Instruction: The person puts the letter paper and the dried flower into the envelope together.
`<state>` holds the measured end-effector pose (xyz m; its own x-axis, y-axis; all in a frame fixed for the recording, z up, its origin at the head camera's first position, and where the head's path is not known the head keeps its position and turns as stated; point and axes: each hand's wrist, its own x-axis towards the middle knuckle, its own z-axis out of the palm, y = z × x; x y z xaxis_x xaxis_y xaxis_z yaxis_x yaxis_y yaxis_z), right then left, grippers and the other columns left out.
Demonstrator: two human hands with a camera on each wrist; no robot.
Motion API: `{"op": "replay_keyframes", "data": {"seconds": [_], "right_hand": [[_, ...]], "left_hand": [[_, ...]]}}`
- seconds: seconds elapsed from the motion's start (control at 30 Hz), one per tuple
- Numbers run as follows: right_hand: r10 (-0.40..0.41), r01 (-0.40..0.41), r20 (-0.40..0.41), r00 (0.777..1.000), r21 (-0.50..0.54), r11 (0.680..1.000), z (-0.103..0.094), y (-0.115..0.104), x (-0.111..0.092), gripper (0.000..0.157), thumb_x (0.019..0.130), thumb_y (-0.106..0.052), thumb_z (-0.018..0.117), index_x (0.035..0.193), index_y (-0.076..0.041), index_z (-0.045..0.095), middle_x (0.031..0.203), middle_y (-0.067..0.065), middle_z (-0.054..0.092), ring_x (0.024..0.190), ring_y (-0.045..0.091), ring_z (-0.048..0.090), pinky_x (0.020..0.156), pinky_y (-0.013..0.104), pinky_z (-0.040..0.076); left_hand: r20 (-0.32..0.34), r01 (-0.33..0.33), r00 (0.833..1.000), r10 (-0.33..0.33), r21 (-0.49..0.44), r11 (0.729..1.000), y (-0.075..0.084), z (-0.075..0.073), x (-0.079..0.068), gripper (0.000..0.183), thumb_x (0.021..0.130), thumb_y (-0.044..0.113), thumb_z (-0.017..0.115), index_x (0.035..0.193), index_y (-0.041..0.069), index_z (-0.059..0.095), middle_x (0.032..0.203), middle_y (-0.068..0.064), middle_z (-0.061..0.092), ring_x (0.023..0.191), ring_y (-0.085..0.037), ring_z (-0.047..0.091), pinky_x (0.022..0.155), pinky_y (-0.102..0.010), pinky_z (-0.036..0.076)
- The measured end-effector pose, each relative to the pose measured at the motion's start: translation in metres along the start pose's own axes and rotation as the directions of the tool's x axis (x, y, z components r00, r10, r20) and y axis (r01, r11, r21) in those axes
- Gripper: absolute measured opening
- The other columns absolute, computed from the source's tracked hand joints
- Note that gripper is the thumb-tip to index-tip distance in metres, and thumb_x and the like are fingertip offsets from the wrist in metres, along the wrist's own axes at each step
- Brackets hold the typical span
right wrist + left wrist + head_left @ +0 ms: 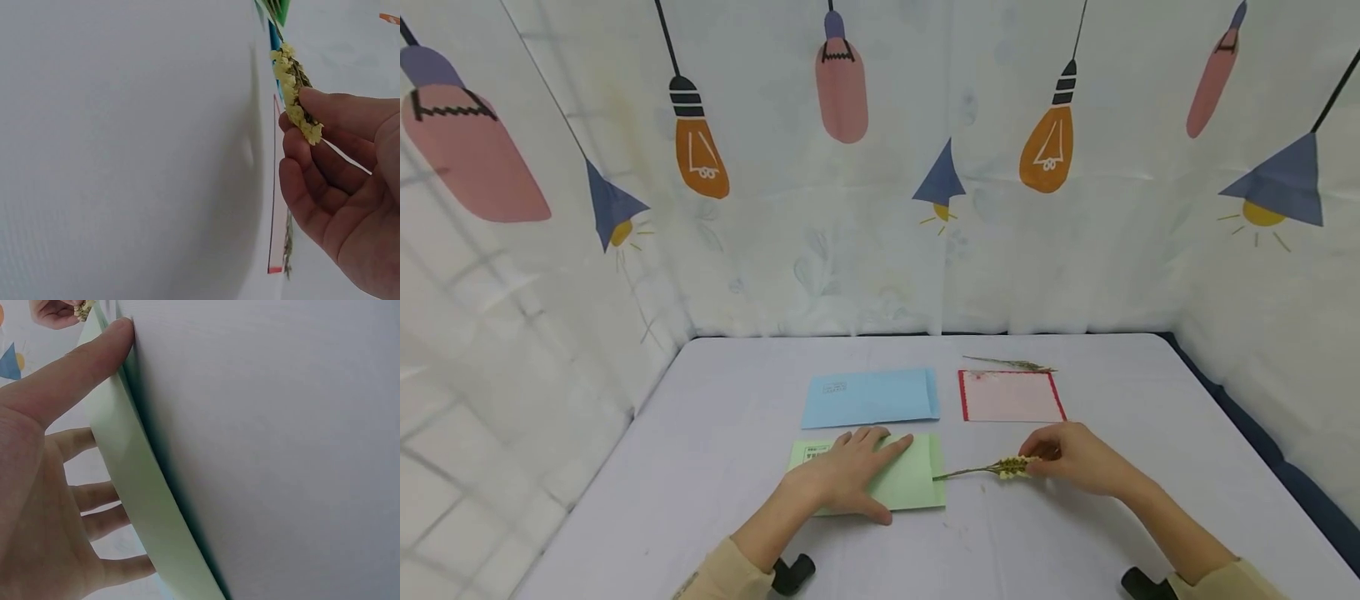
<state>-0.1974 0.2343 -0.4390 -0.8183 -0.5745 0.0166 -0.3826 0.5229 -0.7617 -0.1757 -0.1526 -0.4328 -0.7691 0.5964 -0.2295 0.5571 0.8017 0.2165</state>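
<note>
My left hand (848, 473) rests on a light green envelope (917, 479), its fingers spread and straight. The left wrist view shows the thumb along the near edge of the green envelope (134, 469). Between thumb and fingers, my right hand (1075, 457) pinches the yellow flower head of a dried flower sprig (1000, 468). The sprig's thin stem points left, and its tip reaches the open right end of the envelope; how far it goes in is hard to tell. Pale yellow blossoms on the sprig (289, 81) show closely in the right wrist view.
Behind the green envelope lies a blue envelope (868, 397). To its right is a pink card (1011, 397) with a red border, and another dried sprig (1011, 362) lies along its far edge. A white cloth (715, 417) covers the table; a lamp-patterned curtain (880, 250) hangs behind.
</note>
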Motion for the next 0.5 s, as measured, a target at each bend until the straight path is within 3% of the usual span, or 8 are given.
{"op": "replay_keyframes", "data": {"seconds": [0.5], "right_hand": [[-0.019,0.019,-0.014,1.0,-0.004,1.0,0.0104,0.0011,0.0078,0.013,0.09,-0.016,0.081,0.102,-0.013,0.076,0.093,-0.007,0.072,0.084,0.009,0.067,0.071,0.027,0.055]], "left_hand": [[-0.008,0.0,1.0,0.0,0.008,1.0,0.002,-0.001,-0.0007,0.105,0.081,0.06,0.081,0.165,0.03,0.026,0.158,-0.008,0.035,0.145,-0.028,0.034,0.117,-0.054,0.03]]}}
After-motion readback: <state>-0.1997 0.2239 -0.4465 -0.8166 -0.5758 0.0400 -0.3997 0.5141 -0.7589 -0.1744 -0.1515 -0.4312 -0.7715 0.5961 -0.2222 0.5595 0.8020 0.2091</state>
